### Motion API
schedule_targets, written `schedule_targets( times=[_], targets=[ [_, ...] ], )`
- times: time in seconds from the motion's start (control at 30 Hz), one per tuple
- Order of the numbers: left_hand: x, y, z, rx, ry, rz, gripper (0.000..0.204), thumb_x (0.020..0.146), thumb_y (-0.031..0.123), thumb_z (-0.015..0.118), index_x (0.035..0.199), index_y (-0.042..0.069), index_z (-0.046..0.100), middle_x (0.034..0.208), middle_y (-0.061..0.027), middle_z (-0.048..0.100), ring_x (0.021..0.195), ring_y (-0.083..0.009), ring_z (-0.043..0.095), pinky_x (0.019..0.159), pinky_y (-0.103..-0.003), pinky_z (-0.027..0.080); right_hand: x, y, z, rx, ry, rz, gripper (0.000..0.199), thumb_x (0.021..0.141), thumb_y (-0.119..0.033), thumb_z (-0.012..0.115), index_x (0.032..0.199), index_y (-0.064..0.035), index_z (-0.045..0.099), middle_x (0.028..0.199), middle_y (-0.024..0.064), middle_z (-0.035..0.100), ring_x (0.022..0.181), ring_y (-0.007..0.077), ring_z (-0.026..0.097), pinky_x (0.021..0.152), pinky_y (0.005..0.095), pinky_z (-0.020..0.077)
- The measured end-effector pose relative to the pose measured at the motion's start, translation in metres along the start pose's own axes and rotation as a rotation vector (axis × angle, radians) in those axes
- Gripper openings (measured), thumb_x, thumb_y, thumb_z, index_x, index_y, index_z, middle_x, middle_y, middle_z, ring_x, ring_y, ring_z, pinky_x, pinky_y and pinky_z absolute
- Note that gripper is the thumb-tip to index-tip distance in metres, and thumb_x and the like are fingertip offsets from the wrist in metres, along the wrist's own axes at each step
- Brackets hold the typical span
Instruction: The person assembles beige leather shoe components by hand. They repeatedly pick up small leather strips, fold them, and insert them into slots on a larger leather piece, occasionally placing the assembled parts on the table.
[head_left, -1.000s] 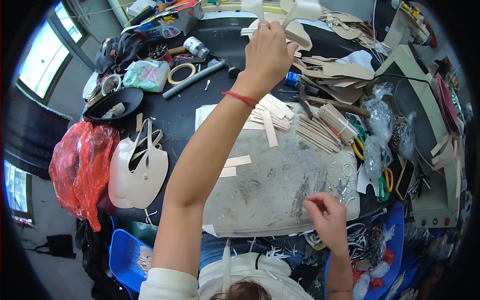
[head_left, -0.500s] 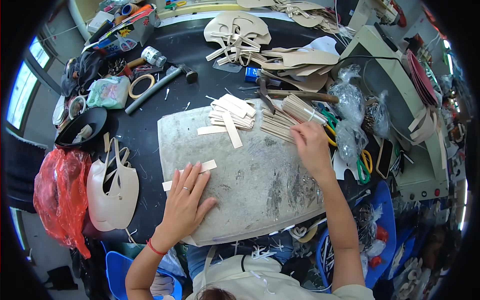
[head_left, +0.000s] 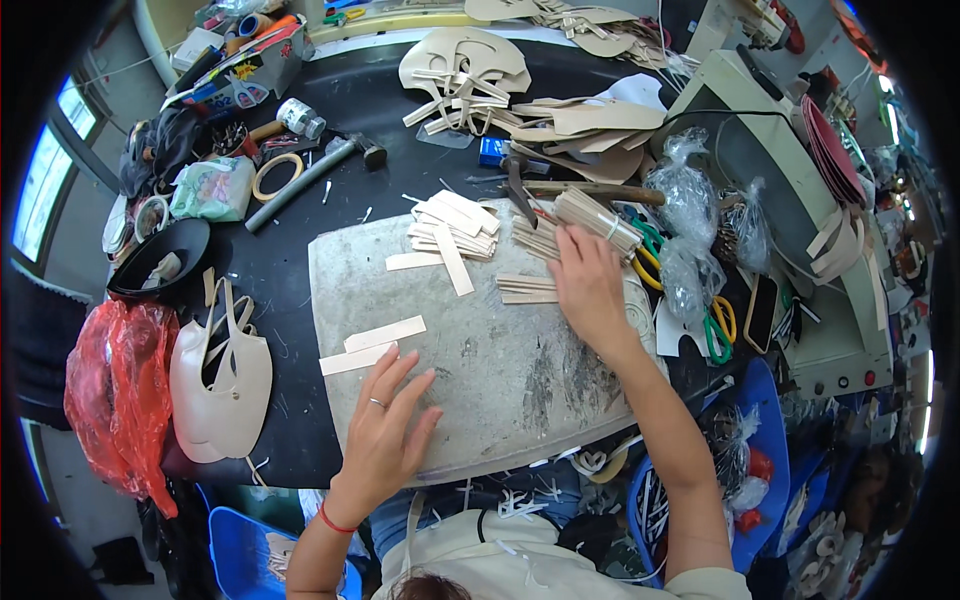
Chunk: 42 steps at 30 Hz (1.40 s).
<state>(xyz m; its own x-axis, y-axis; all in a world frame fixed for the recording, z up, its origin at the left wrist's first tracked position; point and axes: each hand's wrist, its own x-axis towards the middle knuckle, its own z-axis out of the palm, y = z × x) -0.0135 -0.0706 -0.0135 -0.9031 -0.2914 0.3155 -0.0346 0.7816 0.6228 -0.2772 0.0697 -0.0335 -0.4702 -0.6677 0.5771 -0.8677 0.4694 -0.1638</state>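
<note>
My left hand [head_left: 388,432] hovers over the left front of the grey work board [head_left: 450,370], fingers spread and holding nothing. Just beyond its fingertips lie two pale, leather-like strips, one [head_left: 385,333] slightly behind the other [head_left: 357,359]. At the board's right back, my right hand [head_left: 592,290] has its fingers bent and pressed together on a stack of narrow strips [head_left: 535,237]. A few separate strips [head_left: 527,284] stick out beside its palm; their other ends are hidden under it. Behind the hand sits a tied bundle of strips [head_left: 598,218].
A loose pile of wider strips [head_left: 455,228] lies at the board's back. Hammers [head_left: 520,190] [head_left: 372,153], green-and-yellow scissors [head_left: 718,330], plastic bags [head_left: 688,210] and a phone [head_left: 762,312] surround it. At left are a cut bag piece [head_left: 222,385] and a red plastic bag [head_left: 120,390].
My left hand has lifted off the two strips and drawn back toward me. My right hand has shifted left over the stack, and a few strips now lie apart, nearer to me.
</note>
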Motion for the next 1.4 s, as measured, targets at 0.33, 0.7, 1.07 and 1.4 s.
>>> schedule_targets(
  times=[0.33, 0.7, 1.07, 1.4],
  targets=[
    [-0.018, 0.001, 0.000, -0.005, 0.088, -0.057, 0.034, 0.078, 0.003, 0.068, 0.112, 0.002, 0.062, 0.126, -0.0162, 0.053, 0.125, -0.0387, 0.045, 0.101, -0.045, 0.041, -0.019, -0.010, -0.013, 0.221, -0.185, 0.049, 0.023, 0.079, -0.004, 0.062, 0.102, -0.0024, 0.059, 0.098, 0.0130, 0.057, 0.096, 0.0315, 0.051, 0.082, 0.0414, 0.0420],
    [-0.035, 0.010, 0.005, -0.164, 0.195, -0.048, 0.030, 0.077, 0.002, 0.069, 0.107, 0.002, 0.065, 0.123, -0.0145, 0.057, 0.119, -0.0376, 0.050, 0.098, -0.043, 0.043, -0.011, -0.020, -0.023, 0.294, -0.077, 0.060, 0.025, 0.085, 0.003, 0.057, 0.108, -0.0023, 0.063, 0.091, 0.0129, 0.063, 0.084, 0.0311, 0.061, 0.075, 0.0370, 0.0473],
    [-0.014, 0.017, 0.031, -0.955, 0.027, -0.611, 0.029, 0.094, 0.010, 0.056, 0.116, -0.008, 0.051, 0.108, -0.0147, 0.060, 0.096, -0.0158, 0.062, 0.079, -0.027, 0.055, -0.054, -0.121, -0.042, 0.836, -0.294, 0.359, 0.016, 0.084, 0.001, 0.063, 0.099, -0.0033, 0.062, 0.081, 0.0099, 0.061, 0.063, 0.0203, 0.059, 0.058, 0.0278, 0.0463],
    [-0.011, 0.026, 0.021, -1.307, 0.061, -0.701, 0.020, 0.096, 0.012, 0.052, 0.104, -0.006, 0.057, 0.098, -0.0126, 0.062, 0.088, -0.0175, 0.064, 0.071, -0.029, 0.057, -0.061, -0.126, -0.049, 0.693, -0.146, -0.050, 0.031, 0.072, 0.007, 0.067, 0.100, -0.0053, 0.065, 0.095, 0.0090, 0.060, 0.079, 0.0267, 0.059, 0.063, 0.0323, 0.0481]
  ],
)
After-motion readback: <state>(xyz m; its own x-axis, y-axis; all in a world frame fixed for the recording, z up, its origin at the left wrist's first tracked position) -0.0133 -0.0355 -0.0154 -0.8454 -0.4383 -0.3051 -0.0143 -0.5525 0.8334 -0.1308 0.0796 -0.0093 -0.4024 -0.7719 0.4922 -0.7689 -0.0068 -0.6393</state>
